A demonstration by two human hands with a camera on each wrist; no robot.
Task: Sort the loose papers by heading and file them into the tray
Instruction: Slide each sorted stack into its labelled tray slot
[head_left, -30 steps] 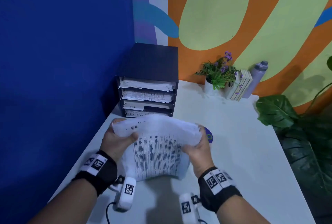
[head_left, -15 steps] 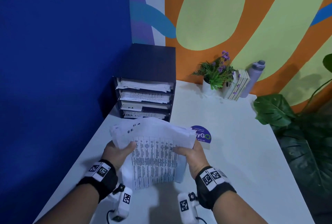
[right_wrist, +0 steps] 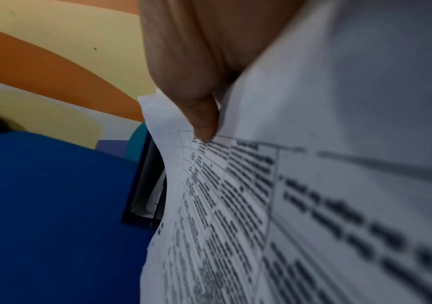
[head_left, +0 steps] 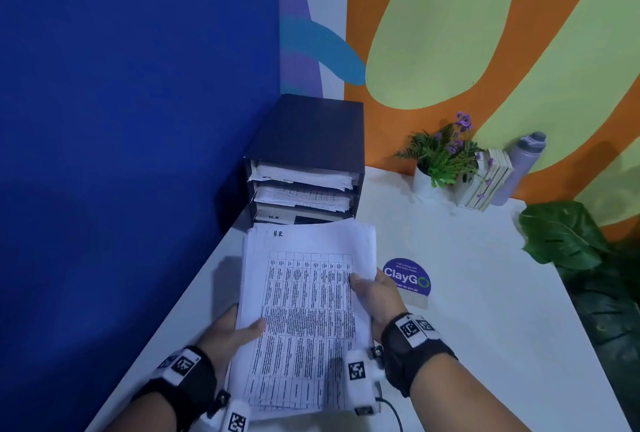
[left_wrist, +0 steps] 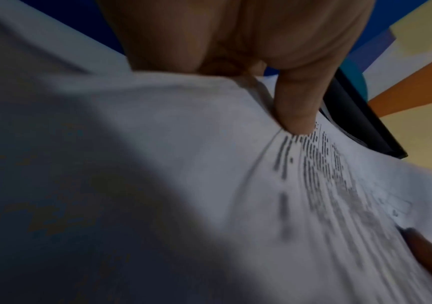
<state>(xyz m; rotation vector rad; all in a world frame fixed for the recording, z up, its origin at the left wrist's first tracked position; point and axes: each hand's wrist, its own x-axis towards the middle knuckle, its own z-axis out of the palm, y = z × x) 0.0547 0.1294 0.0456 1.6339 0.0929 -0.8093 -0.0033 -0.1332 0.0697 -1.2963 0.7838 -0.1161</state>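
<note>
I hold a stack of white printed papers (head_left: 308,310) with a table of text and a handwritten "H.R" at its top. My left hand (head_left: 239,329) pinches its left edge, thumb on top. My right hand (head_left: 372,289) grips its right edge, thumb on the sheet. The stack's far end reaches the foot of the dark file tray (head_left: 304,161), whose shelves hold papers; the lowest visible shelf bears an "H.R" label. In the left wrist view the thumb (left_wrist: 295,111) presses the papers (left_wrist: 209,164). The right wrist view shows a thumb (right_wrist: 201,119) on the papers (right_wrist: 300,185).
The white table (head_left: 467,293) carries a round purple ClayGo sticker (head_left: 407,277), a small potted plant (head_left: 440,161), a few books (head_left: 485,178) and a grey bottle (head_left: 523,165) at the back. Large green leaves (head_left: 561,237) overhang the right edge. A blue wall stands at left.
The curled top sheet has flattened onto the stack. Both hands slid down the stack's sides, and the stack now lies lengthwise with its far end at the tray.
</note>
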